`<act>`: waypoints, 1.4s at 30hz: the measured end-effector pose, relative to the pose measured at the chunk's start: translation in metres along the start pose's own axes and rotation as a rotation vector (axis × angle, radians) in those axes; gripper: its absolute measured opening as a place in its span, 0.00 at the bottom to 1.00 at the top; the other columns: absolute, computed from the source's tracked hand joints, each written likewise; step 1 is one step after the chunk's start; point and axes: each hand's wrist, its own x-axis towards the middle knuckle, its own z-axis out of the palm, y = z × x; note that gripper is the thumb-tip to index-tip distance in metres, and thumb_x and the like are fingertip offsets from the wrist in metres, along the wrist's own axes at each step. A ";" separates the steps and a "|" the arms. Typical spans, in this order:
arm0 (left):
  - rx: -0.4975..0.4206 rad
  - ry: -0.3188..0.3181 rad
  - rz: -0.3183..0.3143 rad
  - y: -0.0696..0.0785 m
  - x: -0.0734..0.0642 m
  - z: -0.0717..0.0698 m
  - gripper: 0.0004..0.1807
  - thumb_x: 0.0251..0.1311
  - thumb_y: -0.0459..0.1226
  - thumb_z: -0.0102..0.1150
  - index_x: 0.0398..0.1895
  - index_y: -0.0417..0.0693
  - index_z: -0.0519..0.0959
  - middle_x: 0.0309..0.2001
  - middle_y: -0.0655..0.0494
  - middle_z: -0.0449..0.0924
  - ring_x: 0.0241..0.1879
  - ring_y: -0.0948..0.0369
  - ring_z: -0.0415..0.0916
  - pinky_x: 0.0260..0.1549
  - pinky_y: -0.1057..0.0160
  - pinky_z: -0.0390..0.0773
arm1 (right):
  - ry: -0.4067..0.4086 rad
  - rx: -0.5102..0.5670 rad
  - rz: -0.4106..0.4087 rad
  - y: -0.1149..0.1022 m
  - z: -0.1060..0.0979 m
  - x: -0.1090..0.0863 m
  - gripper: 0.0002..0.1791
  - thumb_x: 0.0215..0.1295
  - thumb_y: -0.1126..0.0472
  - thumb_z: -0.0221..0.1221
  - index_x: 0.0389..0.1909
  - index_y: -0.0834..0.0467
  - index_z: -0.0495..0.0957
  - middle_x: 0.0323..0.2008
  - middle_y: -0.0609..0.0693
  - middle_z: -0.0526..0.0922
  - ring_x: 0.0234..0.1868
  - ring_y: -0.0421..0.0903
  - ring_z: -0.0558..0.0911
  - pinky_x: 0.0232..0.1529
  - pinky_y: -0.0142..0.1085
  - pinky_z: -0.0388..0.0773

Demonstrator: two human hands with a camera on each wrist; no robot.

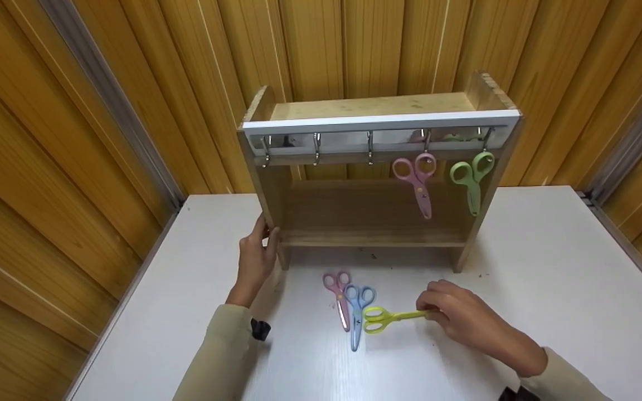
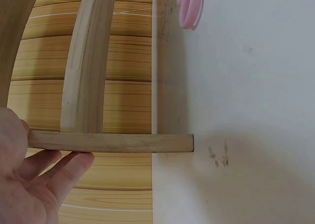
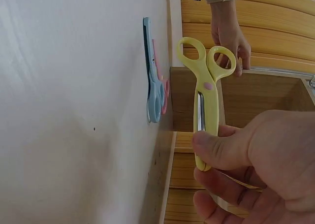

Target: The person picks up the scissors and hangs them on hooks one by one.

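My right hand [image 1: 463, 317] pinches yellow scissors [image 1: 390, 317] by the blade end between thumb and fingers, handle loops pointing left above the white table. In the right wrist view the yellow scissors [image 3: 209, 98] show both loops and a strip of metal blade. My left hand [image 1: 254, 259] holds the left side panel [image 2: 113, 142] of a wooden rack, thumb on one side and fingers on the other. Blue scissors [image 1: 356, 317] and pink scissors [image 1: 343, 309] lie side by side on the table, between the hands.
The rack's front rail [image 1: 343, 146] carries several metal hooks. A second pair of pink scissors [image 1: 422, 195] and green scissors [image 1: 472, 192] hang from the two rightmost hooks. Behind the white table [image 1: 544, 289] stand wood-patterned walls [image 1: 377, 44].
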 end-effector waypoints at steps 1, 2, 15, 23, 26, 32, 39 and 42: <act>-0.003 0.000 -0.004 0.000 0.000 0.000 0.26 0.77 0.35 0.54 0.75 0.44 0.66 0.60 0.42 0.81 0.52 0.49 0.85 0.42 0.54 0.89 | 0.023 -0.005 -0.016 0.000 -0.001 0.001 0.17 0.50 0.75 0.75 0.31 0.50 0.83 0.30 0.36 0.77 0.34 0.35 0.74 0.33 0.33 0.81; -0.007 -0.001 -0.007 0.001 0.000 0.000 0.26 0.77 0.34 0.54 0.75 0.44 0.66 0.61 0.42 0.81 0.52 0.49 0.85 0.42 0.54 0.88 | 0.041 -0.006 -0.029 0.000 -0.001 0.003 0.18 0.49 0.75 0.75 0.32 0.50 0.83 0.31 0.36 0.77 0.35 0.35 0.74 0.33 0.33 0.81; 0.030 0.015 0.007 0.001 0.000 0.000 0.26 0.76 0.33 0.55 0.75 0.43 0.67 0.60 0.41 0.82 0.51 0.48 0.86 0.39 0.54 0.89 | 0.140 0.111 -0.077 -0.006 -0.017 0.029 0.18 0.49 0.77 0.75 0.35 0.53 0.84 0.33 0.40 0.80 0.36 0.36 0.81 0.35 0.30 0.85; 0.026 0.011 0.003 0.000 0.000 0.001 0.27 0.75 0.32 0.55 0.75 0.43 0.66 0.61 0.42 0.81 0.51 0.48 0.85 0.41 0.53 0.88 | 0.199 0.183 0.003 -0.010 -0.023 0.043 0.16 0.53 0.74 0.75 0.38 0.53 0.86 0.34 0.39 0.81 0.35 0.35 0.80 0.36 0.29 0.85; 0.022 0.007 -0.005 0.000 0.000 0.001 0.27 0.75 0.32 0.55 0.75 0.44 0.66 0.62 0.42 0.80 0.52 0.48 0.85 0.41 0.53 0.88 | 0.232 0.213 0.027 -0.012 -0.023 0.050 0.14 0.55 0.72 0.74 0.38 0.52 0.86 0.33 0.38 0.81 0.33 0.35 0.79 0.36 0.29 0.85; 0.010 0.004 -0.002 0.000 0.000 0.000 0.27 0.77 0.34 0.54 0.76 0.44 0.65 0.62 0.41 0.80 0.52 0.48 0.85 0.43 0.53 0.88 | 0.319 0.261 0.054 -0.019 -0.022 0.065 0.13 0.57 0.71 0.74 0.39 0.53 0.87 0.34 0.39 0.83 0.33 0.36 0.80 0.35 0.30 0.85; 0.004 0.014 0.019 0.000 0.000 0.000 0.27 0.76 0.33 0.55 0.75 0.43 0.65 0.59 0.40 0.82 0.51 0.47 0.85 0.40 0.52 0.89 | 0.428 0.312 0.066 -0.025 -0.020 0.078 0.14 0.55 0.73 0.74 0.39 0.55 0.87 0.35 0.40 0.84 0.34 0.38 0.82 0.37 0.30 0.86; 0.008 0.013 0.014 0.001 -0.001 0.000 0.27 0.76 0.33 0.54 0.75 0.43 0.66 0.59 0.40 0.82 0.51 0.47 0.85 0.40 0.53 0.89 | 0.463 0.357 0.078 -0.029 -0.020 0.082 0.12 0.57 0.71 0.73 0.40 0.56 0.87 0.35 0.41 0.84 0.35 0.39 0.82 0.39 0.27 0.85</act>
